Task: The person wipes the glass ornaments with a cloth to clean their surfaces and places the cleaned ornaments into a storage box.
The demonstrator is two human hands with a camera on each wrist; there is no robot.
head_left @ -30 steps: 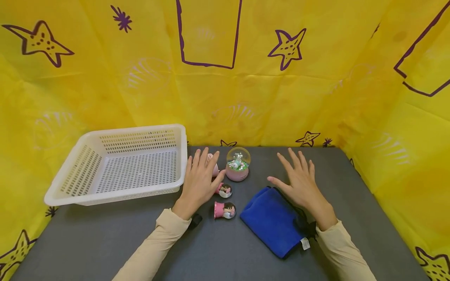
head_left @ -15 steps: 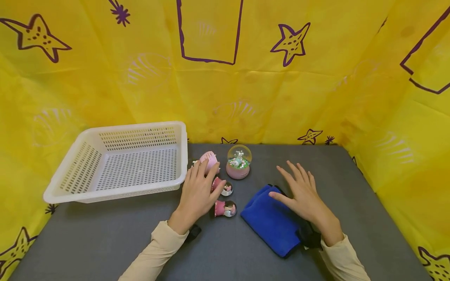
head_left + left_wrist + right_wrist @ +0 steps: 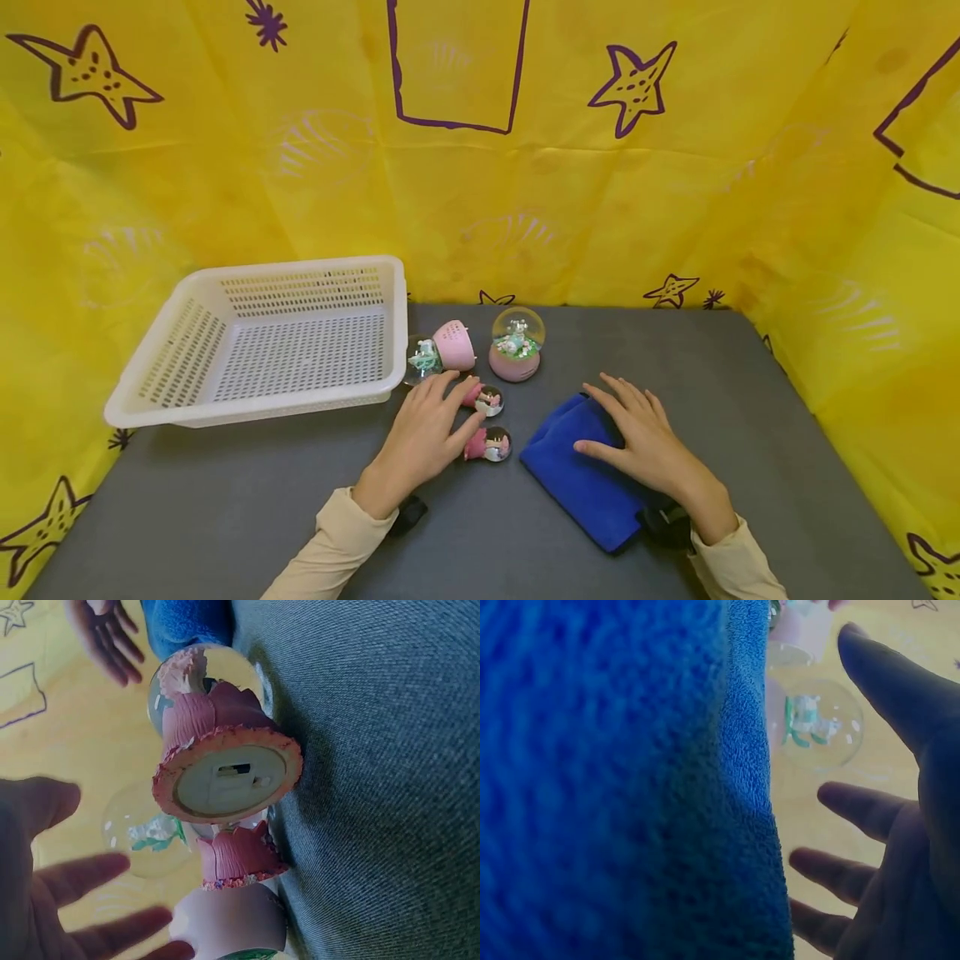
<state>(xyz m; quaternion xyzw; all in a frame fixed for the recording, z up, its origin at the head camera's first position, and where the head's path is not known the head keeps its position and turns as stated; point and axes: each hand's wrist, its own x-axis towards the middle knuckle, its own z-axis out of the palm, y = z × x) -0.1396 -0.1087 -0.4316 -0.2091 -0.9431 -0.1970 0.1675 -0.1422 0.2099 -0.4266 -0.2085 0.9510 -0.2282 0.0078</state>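
Observation:
My left hand (image 3: pixel 420 433) hovers with spread fingers just left of two small pink-based snow globes lying on their sides, a nearer one (image 3: pixel 487 444) and a farther one (image 3: pixel 486 400). The left wrist view shows the underside of a pink base (image 3: pixel 229 780), with a switch in it. Beyond the fingertips a larger snow globe with a pink base (image 3: pixel 454 346) lies tipped toward the basket. Another large snow globe (image 3: pixel 516 346) stands upright. Over the folded blue cloth (image 3: pixel 577 475) my right hand (image 3: pixel 645 437) is held with fingers extended, gripping nothing; in the right wrist view, cloth (image 3: pixel 630 780) fills the left side.
A white perforated plastic basket (image 3: pixel 255 408) stands at the back left, its right end beside the tipped globe. Yellow patterned fabric (image 3: pixel 465 192) walls the grey table (image 3: pixel 480 533) at the back and both sides.
Both hands have drawn back toward the person, uncovering the tipped globe and most of the farther small one. The right hand now lies more over the cloth. The globes keep their places.

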